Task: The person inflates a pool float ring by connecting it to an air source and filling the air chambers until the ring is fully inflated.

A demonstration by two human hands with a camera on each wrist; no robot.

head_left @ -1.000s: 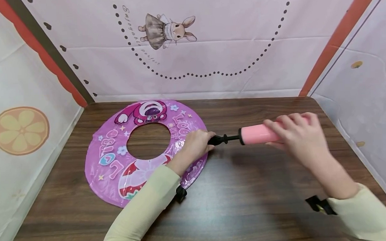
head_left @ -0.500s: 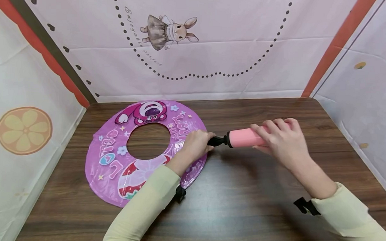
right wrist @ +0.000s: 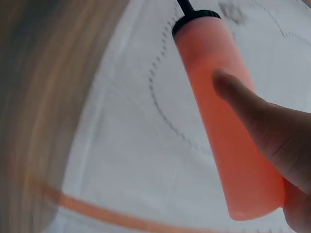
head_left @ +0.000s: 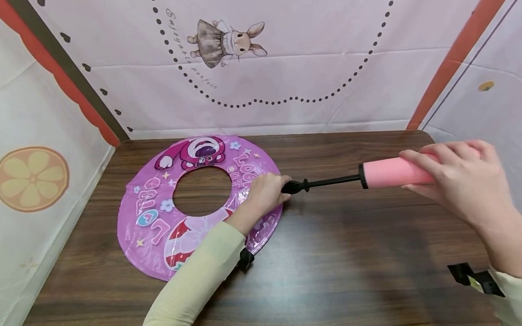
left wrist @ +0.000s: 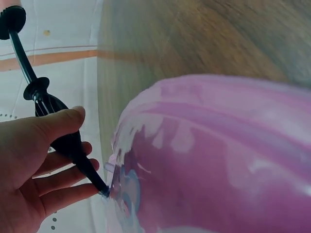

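A purple swim ring (head_left: 136, 244) with printed cartoon pictures lies on the table at the left, partly under my left forearm. My left hand (head_left: 265, 194) grips the black nozzle end (left wrist: 68, 141) of a pink hand pump (head_left: 395, 172). In the left wrist view the nozzle's tip meets the clear valve (left wrist: 110, 170) at the ring's edge. Out to the right, my right hand (head_left: 464, 184) holds the pump's pink barrel (right wrist: 218, 126), thumb along its side. A long stretch of black rod (head_left: 335, 181) shows between barrel and nozzle end.
The brown wooden table (head_left: 334, 275) is enclosed by printed cloth walls, with a rabbit picture (head_left: 226, 42) on the back cloth (head_left: 318, 74). Black straps (head_left: 474, 280) sit at both wrists.
The right hand first pushed the pink barrel left against the black nozzle end, then drew it far right, baring the rod. The left hand stays at the ring's edge.
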